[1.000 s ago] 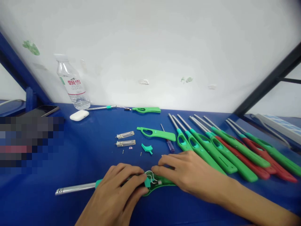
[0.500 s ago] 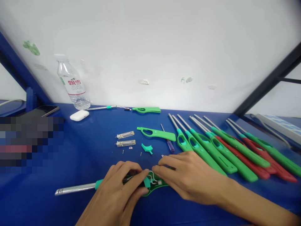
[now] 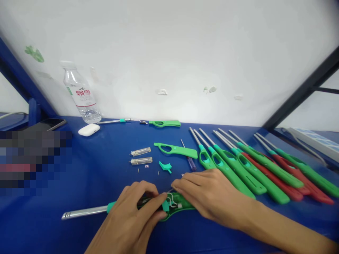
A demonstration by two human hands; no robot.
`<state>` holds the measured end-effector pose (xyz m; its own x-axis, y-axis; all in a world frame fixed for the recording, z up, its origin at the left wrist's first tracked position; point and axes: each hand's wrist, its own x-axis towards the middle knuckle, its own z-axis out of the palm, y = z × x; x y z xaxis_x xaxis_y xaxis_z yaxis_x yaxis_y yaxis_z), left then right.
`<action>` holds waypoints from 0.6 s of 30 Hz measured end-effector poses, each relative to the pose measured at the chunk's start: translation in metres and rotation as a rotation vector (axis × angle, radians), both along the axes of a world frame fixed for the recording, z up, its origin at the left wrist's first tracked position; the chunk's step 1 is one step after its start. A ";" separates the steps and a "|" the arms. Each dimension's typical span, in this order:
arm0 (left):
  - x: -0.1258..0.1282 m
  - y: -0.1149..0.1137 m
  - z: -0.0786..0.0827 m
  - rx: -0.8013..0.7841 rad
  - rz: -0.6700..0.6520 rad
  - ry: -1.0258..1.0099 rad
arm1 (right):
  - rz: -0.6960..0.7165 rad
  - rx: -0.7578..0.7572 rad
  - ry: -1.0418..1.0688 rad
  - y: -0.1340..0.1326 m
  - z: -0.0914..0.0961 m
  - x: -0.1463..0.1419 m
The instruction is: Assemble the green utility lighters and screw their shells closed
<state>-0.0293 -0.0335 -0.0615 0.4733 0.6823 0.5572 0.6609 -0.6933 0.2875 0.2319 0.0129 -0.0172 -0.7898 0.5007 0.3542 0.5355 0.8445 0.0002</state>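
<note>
An opened gas lighter lies in front of me, its metal tube (image 3: pixel 84 212) pointing left and its green handle half (image 3: pixel 182 205) exposed inside. My left hand (image 3: pixel 135 208) pinches the lighter at its middle, where a teal trigger (image 3: pixel 165 205) shows between thumb and fingers. White wires (image 3: pixel 172 200) curl inside the shell, beside the left fingertips. Over the handle's far edge, my right hand (image 3: pixel 206 194) has its fingers closed together near the wires; a thin strand shows at its fingertips, but what they hold is not clear.
Beyond the hands lie two clear fuel tanks (image 3: pixel 141 161), a loose teal trigger (image 3: pixel 165 166), small screws (image 3: pixel 158 173), a green handle shell (image 3: pixel 176 150) and a screwdriver (image 3: pixel 191 163). Several green and red lighters (image 3: pixel 251 173) spread rightward. A water bottle (image 3: pixel 83 95) stands back left.
My right fingers have shifted slightly up and away from the handle, uncovering more of its green inside. The left hand and the lighter have barely moved.
</note>
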 end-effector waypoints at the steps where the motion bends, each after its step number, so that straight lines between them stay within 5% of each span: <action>1: 0.000 0.001 0.000 -0.008 -0.001 -0.004 | 0.003 -0.004 0.004 0.000 0.000 0.000; 18: 0.000 -0.002 0.003 -0.069 0.033 0.012 | -0.043 -0.235 0.005 0.000 0.002 -0.003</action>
<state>-0.0294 -0.0355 -0.0584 0.4563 0.7341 0.5029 0.6870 -0.6498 0.3253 0.2291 0.0124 -0.0152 -0.7647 0.6030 0.2273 0.5704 0.7975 -0.1966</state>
